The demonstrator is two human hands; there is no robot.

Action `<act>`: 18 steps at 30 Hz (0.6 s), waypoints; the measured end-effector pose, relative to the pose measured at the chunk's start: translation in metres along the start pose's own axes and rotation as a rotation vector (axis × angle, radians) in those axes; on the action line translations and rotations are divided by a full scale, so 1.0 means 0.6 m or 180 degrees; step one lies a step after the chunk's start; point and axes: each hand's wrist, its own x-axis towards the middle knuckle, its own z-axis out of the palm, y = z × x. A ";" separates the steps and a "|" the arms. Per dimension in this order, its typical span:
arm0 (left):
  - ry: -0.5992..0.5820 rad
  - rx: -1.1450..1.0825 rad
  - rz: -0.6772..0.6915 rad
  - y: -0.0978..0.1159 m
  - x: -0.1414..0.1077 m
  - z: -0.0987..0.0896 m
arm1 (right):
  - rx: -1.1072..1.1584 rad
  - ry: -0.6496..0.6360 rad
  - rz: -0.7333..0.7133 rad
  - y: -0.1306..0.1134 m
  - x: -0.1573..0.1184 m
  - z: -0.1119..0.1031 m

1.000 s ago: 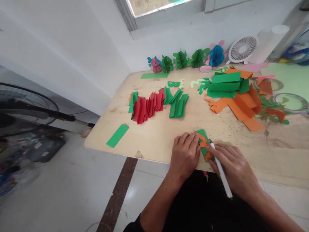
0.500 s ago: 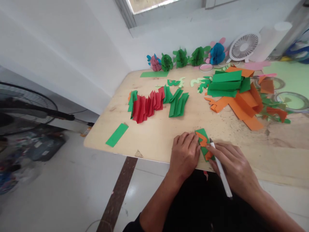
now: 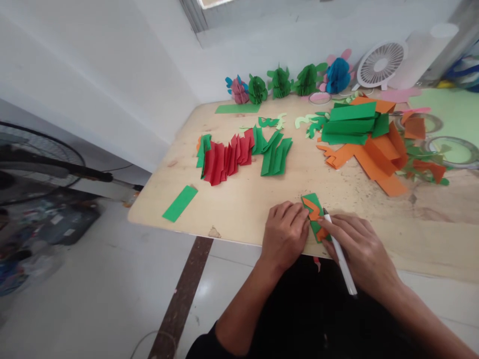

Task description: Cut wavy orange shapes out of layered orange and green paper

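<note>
Near the front edge of the table lies a small green paper strip [image 3: 317, 203] with an orange curved cutout [image 3: 312, 210] on top of it. My left hand [image 3: 286, 233] rests on the table with fingers curled, its fingertips at the strip's left edge. What, if anything, those fingers grip is too small to tell. My right hand [image 3: 359, 244] is closed around a white pen [image 3: 342, 261], its dark tip beside the strip's right edge. The right fingertips also touch the strip's lower end, where another orange bit shows.
Folded red paper [image 3: 215, 162] and green pieces [image 3: 277, 157] lie mid-table. A green strip [image 3: 180, 203] is at left. Orange paper [image 3: 377, 159] and stacked green paper [image 3: 352, 122] sit at right. Paper figures [image 3: 280, 82] and a white fan [image 3: 380, 65] stand along the wall.
The view has shifted slightly, so the table's contents appear a little higher. Both hands, the pen and the strip keep nearly the same arrangement.
</note>
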 end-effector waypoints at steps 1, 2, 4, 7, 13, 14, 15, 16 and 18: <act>0.0001 -0.0010 0.0001 0.000 0.000 0.000 | 0.0003 -0.0006 0.0011 0.000 0.000 0.000; -0.0007 -0.0018 0.0004 -0.001 0.000 -0.001 | 0.0001 -0.0013 0.0024 -0.001 0.000 0.000; -0.0046 -0.0036 0.0014 -0.001 0.000 -0.002 | -0.0010 -0.0038 0.0044 -0.001 0.000 -0.001; -0.0128 -0.0067 -0.0005 -0.001 0.000 -0.003 | -0.0032 -0.0066 0.0044 -0.002 0.001 -0.001; -0.0139 -0.0011 0.0001 -0.001 -0.002 -0.001 | -0.0083 -0.0075 0.0025 -0.003 0.003 -0.004; -0.0149 0.0000 -0.0003 -0.001 -0.002 -0.001 | -0.0089 -0.0084 0.0021 -0.003 0.003 -0.004; -0.0162 0.0006 -0.0009 -0.001 -0.002 -0.001 | -0.0094 -0.0087 0.0010 -0.003 0.003 -0.004; -0.0173 0.0008 -0.0013 -0.001 -0.002 -0.001 | -0.0099 -0.0082 -0.0004 -0.003 0.004 -0.004; -0.0174 0.0015 -0.0012 -0.001 -0.002 -0.001 | -0.0109 -0.0068 -0.0029 -0.003 0.004 -0.004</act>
